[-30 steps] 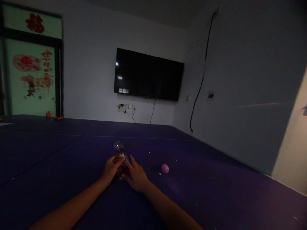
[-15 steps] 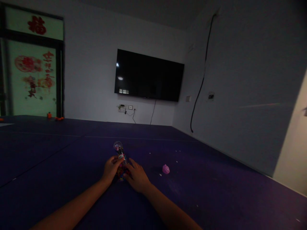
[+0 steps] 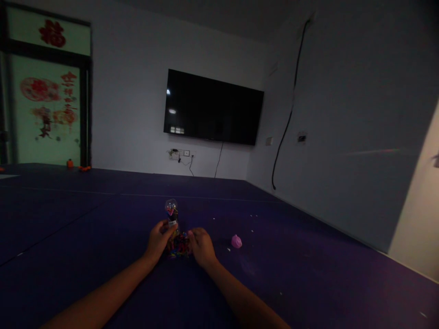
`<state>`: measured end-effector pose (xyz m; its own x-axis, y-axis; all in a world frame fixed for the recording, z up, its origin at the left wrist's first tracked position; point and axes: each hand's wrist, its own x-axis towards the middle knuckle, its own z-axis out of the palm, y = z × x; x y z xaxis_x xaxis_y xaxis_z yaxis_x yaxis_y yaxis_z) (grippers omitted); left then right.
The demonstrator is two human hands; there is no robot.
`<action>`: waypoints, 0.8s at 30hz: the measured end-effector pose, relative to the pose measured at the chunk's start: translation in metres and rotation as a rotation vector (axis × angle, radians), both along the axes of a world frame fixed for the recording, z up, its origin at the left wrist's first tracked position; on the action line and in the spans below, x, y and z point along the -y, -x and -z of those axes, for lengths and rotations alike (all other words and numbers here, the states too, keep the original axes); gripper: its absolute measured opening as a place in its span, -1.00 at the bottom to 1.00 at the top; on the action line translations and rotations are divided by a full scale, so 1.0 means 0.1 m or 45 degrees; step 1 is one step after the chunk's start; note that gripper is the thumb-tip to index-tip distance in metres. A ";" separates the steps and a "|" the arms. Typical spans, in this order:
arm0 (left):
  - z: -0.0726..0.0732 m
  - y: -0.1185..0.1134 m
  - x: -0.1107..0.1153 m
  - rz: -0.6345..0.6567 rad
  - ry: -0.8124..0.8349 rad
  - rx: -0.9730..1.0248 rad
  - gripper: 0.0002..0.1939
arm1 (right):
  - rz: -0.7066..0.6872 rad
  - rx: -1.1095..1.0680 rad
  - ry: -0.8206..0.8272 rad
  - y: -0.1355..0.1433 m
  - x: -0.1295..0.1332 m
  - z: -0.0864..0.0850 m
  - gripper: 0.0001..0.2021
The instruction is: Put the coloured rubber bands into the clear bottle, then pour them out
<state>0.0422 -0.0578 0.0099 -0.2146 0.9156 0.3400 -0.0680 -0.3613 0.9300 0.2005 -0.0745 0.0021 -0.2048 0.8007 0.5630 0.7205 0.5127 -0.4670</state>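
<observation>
Purple surface (image 3: pixel 295 274): two hands (image 3: pixel 158 241) (image 3: pixel 203 249), one clear container (image 3: pixel 172 214).

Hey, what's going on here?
A person's left hand holds a clear container with colourful bits inside. The right hand, fingers curled, is at a pile of small colourful pieces on the purple surface; whether it grips any is hard to tell. A pink object sits off to the right.
</observation>
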 end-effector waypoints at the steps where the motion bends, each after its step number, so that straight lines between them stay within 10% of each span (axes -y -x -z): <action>1: 0.00 0.00 0.00 -0.010 -0.007 -0.020 -0.51 | 0.003 0.023 -0.005 0.00 0.00 0.01 -0.49; 24: -0.01 0.03 0.04 -0.228 -0.214 -0.384 -0.46 | 0.152 0.103 0.069 0.03 0.02 -0.02 -0.52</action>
